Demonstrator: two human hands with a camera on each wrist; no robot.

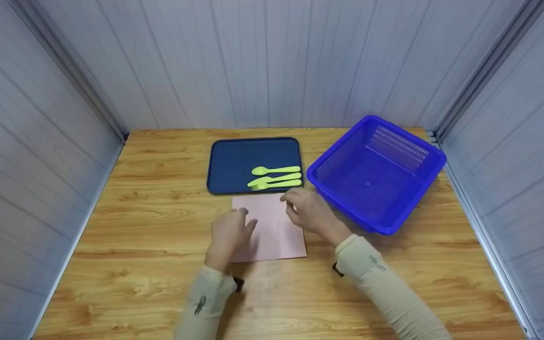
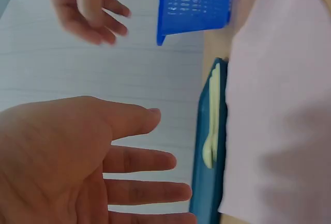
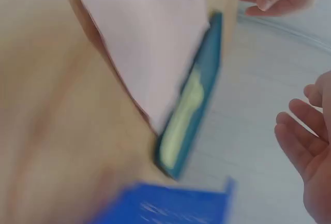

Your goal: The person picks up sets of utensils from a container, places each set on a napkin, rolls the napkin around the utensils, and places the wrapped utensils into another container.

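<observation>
A square pink sheet (image 1: 272, 231), perhaps paper or a napkin, lies flat on the wooden table against the front edge of a dark blue tray (image 1: 234, 163). My left hand (image 1: 229, 233) hovers over the sheet's left side, fingers extended and holding nothing, as the left wrist view shows. Above its upper right corner is my right hand (image 1: 310, 210), fingers loosely bent and nothing in them. On the tray's right half lie a yellow-green spoon (image 1: 276, 170), a fork (image 1: 276, 185) and another piece of cutlery (image 1: 284, 178) between them, probably a knife.
A blue plastic basket (image 1: 371, 189) with perforated sides stands at the right, turned at an angle, close to the tray's right edge and my right hand. Pale panelled walls (image 1: 272, 61) enclose the table (image 1: 149, 226) at the back and both sides.
</observation>
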